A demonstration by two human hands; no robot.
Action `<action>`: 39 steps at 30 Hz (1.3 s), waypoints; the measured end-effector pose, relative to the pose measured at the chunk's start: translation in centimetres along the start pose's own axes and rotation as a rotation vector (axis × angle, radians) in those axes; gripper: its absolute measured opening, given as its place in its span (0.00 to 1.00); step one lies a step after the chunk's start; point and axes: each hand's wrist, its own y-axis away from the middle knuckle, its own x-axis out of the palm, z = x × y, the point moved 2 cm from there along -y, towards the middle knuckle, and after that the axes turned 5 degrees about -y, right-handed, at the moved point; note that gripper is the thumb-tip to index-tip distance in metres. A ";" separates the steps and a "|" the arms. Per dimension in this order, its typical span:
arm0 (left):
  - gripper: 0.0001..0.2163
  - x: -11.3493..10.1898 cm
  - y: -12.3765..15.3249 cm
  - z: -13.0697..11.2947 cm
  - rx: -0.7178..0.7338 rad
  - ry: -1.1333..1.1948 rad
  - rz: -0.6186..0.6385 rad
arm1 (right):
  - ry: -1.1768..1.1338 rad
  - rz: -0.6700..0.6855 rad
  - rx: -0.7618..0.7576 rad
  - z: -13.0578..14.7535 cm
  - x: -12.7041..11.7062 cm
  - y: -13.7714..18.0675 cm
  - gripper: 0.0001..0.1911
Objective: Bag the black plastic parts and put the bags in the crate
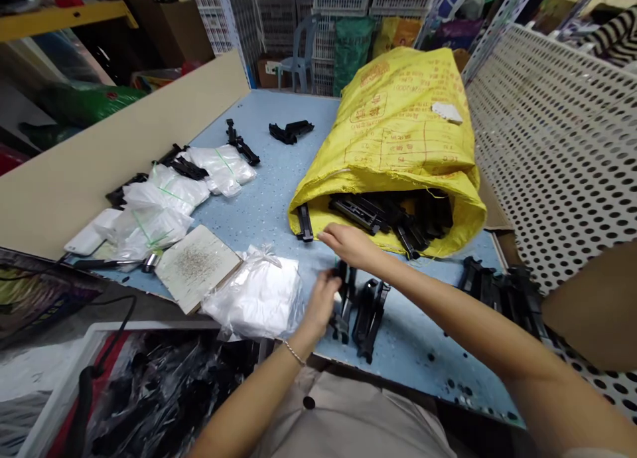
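From here I see the blue table across mid-frame, the yellow sack upper right of centre, black mouldings in its mouth. Below centre, my left hand grasps a black part; above it, my right hand has bent fingers, whether gripping I can't tell.

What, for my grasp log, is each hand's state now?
Left hand: fingers curled at a black part; grip unclear.
Right hand: curled near the yellow bag; cannot tell if holding anything.
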 end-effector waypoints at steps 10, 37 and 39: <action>0.20 -4.1 -1.0 -1.3 0.152 0.039 -0.142 | -0.276 0.199 0.163 1.1 2.8 -3.2 0.22; 0.26 -0.7 -0.5 -5.3 -0.030 0.246 -0.066 | -0.022 0.021 -0.326 -1.3 3.0 10.4 0.21; 0.27 -1.1 -0.7 -3.4 -0.009 0.226 -0.123 | -0.032 0.051 -0.205 -2.3 2.1 8.1 0.20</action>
